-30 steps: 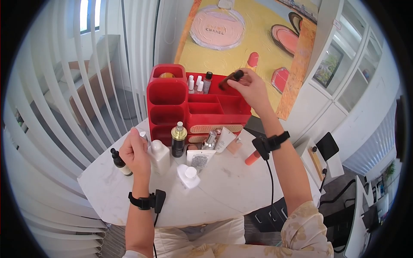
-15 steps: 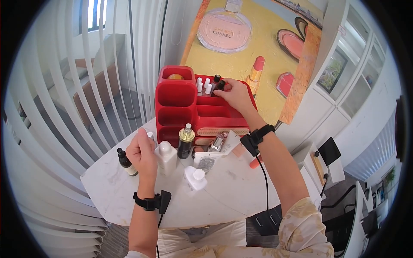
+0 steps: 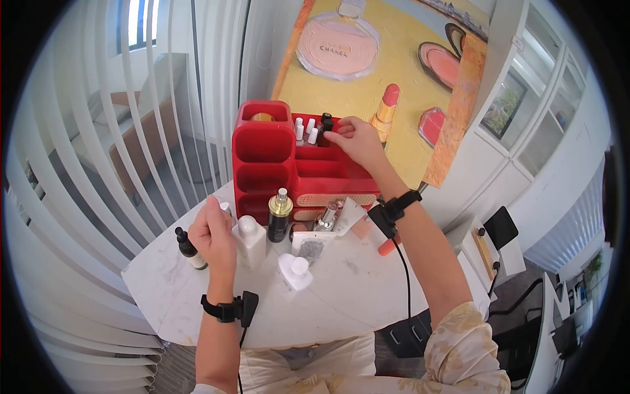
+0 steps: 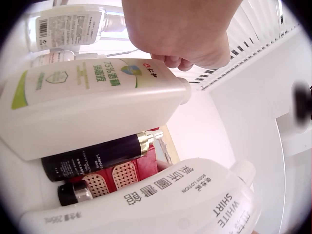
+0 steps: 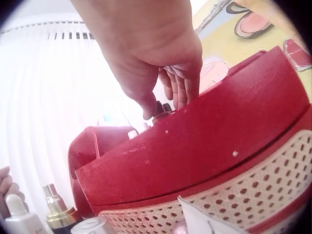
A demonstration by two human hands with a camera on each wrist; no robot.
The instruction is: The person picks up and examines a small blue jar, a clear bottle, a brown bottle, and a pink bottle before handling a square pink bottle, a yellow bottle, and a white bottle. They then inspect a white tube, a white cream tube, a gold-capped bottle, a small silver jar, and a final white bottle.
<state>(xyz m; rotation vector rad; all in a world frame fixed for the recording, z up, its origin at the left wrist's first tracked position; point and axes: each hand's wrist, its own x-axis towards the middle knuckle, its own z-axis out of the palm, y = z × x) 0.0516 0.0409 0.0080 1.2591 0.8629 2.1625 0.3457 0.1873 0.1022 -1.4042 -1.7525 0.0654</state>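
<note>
My left hand hovers over the table's left side, its fingers curled in and holding nothing. Beside it stands a white bottle of 75% alcohol. A body lotion bottle is close by in the left wrist view. My right hand reaches over the top shelf of the red cosmetics organizer. Its thumb and fingers are spread apart right at a small dark-capped bottle. In the right wrist view the dark caps show between them; the red side wall hides the bottles below.
Several white-capped small bottles share the shelf. Along the organizer's front stand a black pump bottle with a gold collar, a white tube and a squat white bottle. A dark dropper bottle stands far left on the marble table.
My right hand has brought the small dark bottle down and left onto the top shelf beside another, and its fingers have loosened from it. My left hand has stayed about where it was.
</note>
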